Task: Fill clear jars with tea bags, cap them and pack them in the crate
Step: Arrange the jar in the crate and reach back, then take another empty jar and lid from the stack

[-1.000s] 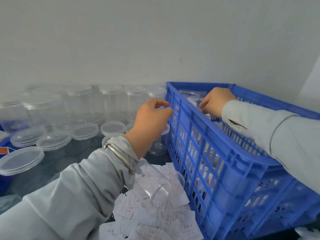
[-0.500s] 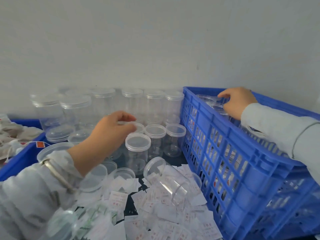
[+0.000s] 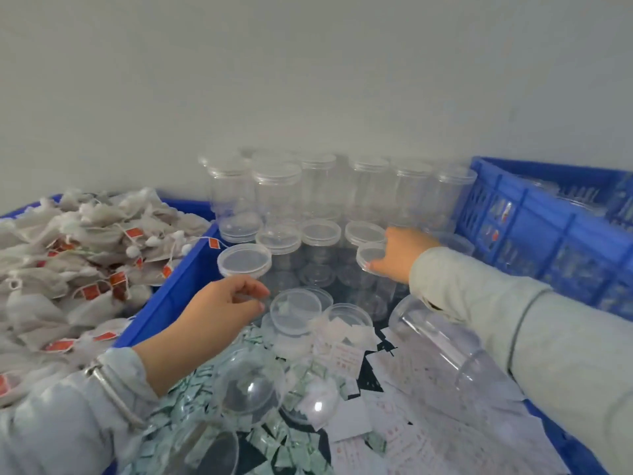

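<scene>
Several empty clear jars with lids (image 3: 277, 197) stand in rows against the wall. My right hand (image 3: 400, 255) reaches in from the right and grips the lid of a capped jar (image 3: 368, 252) in the front row. My left hand (image 3: 222, 303) hovers lower left with curled fingers, its thumb and fingertips pinching what looks like the rim of a clear jar (image 3: 251, 298). The blue slatted crate (image 3: 534, 214) stands at the right, with jars dimly visible inside. A heap of tea bags (image 3: 85, 255) with red tags fills the blue bin on the left.
The bin's blue wall (image 3: 178, 286) runs between the tea bags and the jars. An open jar (image 3: 445, 347) lies on its side under my right forearm. Loose lids (image 3: 296, 310), white paper slips (image 3: 352, 358) and green sachets (image 3: 305, 382) litter the front.
My right hand has left the crate and come left to a capped jar's lid. My left hand has dropped lower toward the loose lids. The view has swung left, bringing the tea bags in.
</scene>
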Tool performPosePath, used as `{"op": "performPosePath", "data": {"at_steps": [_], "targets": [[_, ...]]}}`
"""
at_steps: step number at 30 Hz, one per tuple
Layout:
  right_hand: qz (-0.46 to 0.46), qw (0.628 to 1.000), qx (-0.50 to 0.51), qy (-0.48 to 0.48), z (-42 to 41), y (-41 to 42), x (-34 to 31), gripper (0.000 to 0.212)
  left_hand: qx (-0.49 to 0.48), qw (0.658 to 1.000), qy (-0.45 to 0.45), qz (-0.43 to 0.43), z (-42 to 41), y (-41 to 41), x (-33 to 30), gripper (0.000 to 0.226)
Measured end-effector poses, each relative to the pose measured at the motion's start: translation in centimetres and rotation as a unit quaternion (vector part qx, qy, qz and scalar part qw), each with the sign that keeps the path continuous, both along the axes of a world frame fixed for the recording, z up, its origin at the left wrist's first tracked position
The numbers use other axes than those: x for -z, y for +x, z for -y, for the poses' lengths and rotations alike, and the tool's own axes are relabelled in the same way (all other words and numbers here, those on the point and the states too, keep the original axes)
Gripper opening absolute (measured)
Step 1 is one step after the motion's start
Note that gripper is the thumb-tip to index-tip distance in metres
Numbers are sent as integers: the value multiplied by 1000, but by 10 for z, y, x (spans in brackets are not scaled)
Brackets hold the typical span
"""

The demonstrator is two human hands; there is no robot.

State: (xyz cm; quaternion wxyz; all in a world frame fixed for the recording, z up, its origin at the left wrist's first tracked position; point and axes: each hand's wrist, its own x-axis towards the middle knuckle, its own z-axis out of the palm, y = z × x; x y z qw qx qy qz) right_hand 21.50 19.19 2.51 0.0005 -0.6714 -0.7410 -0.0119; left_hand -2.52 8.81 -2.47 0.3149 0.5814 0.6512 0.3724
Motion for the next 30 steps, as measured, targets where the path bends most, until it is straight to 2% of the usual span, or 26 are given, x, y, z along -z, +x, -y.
{"op": "performPosePath", "data": {"at_steps": [2,4,8,12,14,16,18,19,22,25,27,30], "targets": [[-31,996,72,-37,-8,-5,33,84,-8,1000,-1,7,5,-13,5,17],[-121,983,133,-40,-15,-5,57,98,-16,999,5,27,7,-24,7,19],[-223,960,164,40,-21,-3,85,95,-14,998,12,56,4,-34,6,16],[-390,906,97,137,-10,-8,89,85,-1,999,0,44,1,-31,5,15],[-455,865,37,207,6,-19,84,92,25,999,21,43,5,-27,2,16],[-505,835,-36,214,31,-37,81,108,85,993,70,44,13,-23,1,44],[-506,830,-119,202,61,-59,81,116,147,982,115,29,21,-19,-1,84],[-488,833,-160,207,75,-69,83,114,168,977,131,14,25,-17,-1,96],[-444,823,-237,263,102,-86,89,109,170,977,119,-56,28,-17,1,115],[-419,815,-269,297,114,-88,102,101,174,975,74,-114,27,-20,3,114],[-391,830,-277,285,116,-84,110,93,194,971,55,-130,29,-20,2,104],[-361,859,-255,258,111,-68,119,96,219,968,46,-112,30,-18,3,96]]}}
